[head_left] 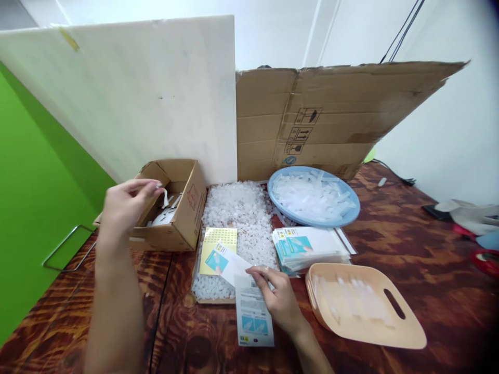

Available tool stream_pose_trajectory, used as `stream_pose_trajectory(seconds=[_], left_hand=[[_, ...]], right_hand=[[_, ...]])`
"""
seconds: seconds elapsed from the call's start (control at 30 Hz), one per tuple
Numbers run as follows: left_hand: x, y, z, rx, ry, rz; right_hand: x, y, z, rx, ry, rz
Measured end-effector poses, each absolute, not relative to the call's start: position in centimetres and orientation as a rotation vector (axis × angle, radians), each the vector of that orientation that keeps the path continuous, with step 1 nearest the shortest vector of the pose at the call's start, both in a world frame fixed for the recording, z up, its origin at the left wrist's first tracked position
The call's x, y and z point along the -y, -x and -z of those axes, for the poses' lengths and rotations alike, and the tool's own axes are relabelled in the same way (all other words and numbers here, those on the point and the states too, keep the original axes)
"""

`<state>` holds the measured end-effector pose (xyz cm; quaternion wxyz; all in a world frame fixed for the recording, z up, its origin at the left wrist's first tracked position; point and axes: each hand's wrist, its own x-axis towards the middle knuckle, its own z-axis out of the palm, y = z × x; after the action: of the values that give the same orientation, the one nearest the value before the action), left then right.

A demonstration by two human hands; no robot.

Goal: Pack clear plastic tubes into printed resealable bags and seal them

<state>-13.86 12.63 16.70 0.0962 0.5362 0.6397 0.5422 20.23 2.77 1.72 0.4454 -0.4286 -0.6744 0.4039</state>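
Note:
At the left, my left hand is raised by an open cardboard box. Its thumb and finger pinch a thin white strip that dangles over the box; white scraps lie inside. My right hand grips a printed packet by its upper edge, with text and teal pictures facing up. Just beyond it, a white and teal card overlaps a yellow sticker sheet. Both rest on a shallow tray heaped with small translucent pieces.
A blue basin of clear plastic strips stands at the back right. Before it lies a stack of printed packets. A peach tray with translucent strips is near right. White board and cardboard panels rise behind.

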Motion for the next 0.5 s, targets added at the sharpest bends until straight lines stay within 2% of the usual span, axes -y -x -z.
stream_pose_trajectory(seconds=[0.03,0.1,0.17,0.27,0.33,0.37,0.5], left_hand=[[-13.3,15.4,-16.9,-1.923,-1.658,-1.279],[-13.8,17.3,-17.0,-2.034,-1.709,-1.022],[-13.1,17.6,-16.8,-2.222,-1.729,-1.133],[-9.7,14.7,-16.0,-2.323,-1.792,-1.543],[-6.3,11.2,-14.6,-2.155,-1.848,-1.688],[-4.5,9.1,-13.5,-2.029,-1.862,-1.649],[0.9,1.5,-7.8,-1.439,-2.127,-0.998]], right_hand=[[-2.9,-20.4,-1.8,1.661,1.069,-0.989],[-3.1,-20.7,-2.0,1.646,1.085,-0.967],[-3.2,-20.9,-2.1,1.636,1.097,-0.949],[-3.3,-20.9,-2.3,1.595,1.129,-0.931],[-3.3,-20.5,-2.4,1.530,1.178,-0.913],[-3.3,-20.2,-2.5,1.485,1.215,-0.899],[-2.4,-18.5,-3.3,1.372,1.277,-0.893]])
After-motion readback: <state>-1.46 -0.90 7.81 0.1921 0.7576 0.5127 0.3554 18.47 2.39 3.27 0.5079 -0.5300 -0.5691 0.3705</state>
